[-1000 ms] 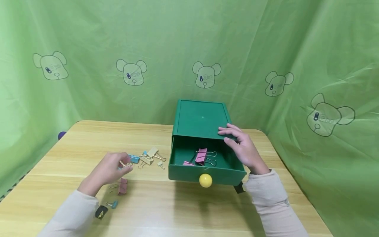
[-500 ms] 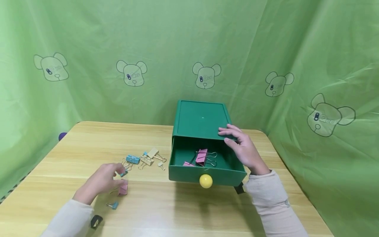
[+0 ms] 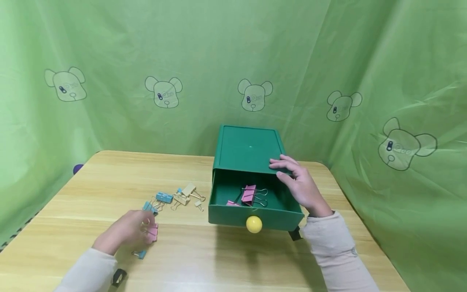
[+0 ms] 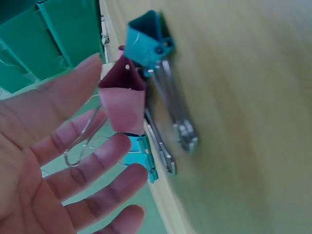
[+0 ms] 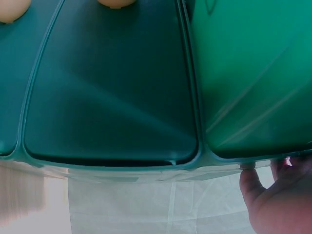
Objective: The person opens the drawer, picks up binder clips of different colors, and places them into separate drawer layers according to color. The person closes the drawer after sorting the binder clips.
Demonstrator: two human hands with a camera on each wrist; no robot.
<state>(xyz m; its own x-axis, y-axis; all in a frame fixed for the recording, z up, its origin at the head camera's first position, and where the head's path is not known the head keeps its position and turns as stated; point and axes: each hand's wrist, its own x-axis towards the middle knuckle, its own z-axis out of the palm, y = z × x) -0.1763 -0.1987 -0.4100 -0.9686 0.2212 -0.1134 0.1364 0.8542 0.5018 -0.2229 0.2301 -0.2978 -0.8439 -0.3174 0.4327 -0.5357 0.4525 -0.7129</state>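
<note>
In the head view my left hand is low over the table at a pink binder clip, partly covering it. The left wrist view has its fingers spread beside the pink clip's body, one wire handle crossing in front of them; no pinch shows. A small blue binder clip lies nearer me, another blue one just beyond the hand. My right hand rests on the front right corner of the green drawer cabinet, fingers extended on top. Its open drawer contains pink binder clips.
Farther back lie a blue clip, cream binder clips and a small pale clip. A black clip-like object is by the left sleeve. The drawer's yellow knob juts forward. Green curtains surround the wooden table.
My left hand has come back from the blue clip, which now lies on the table, and moved nearer me to the pink clip. The right hand stays put.
</note>
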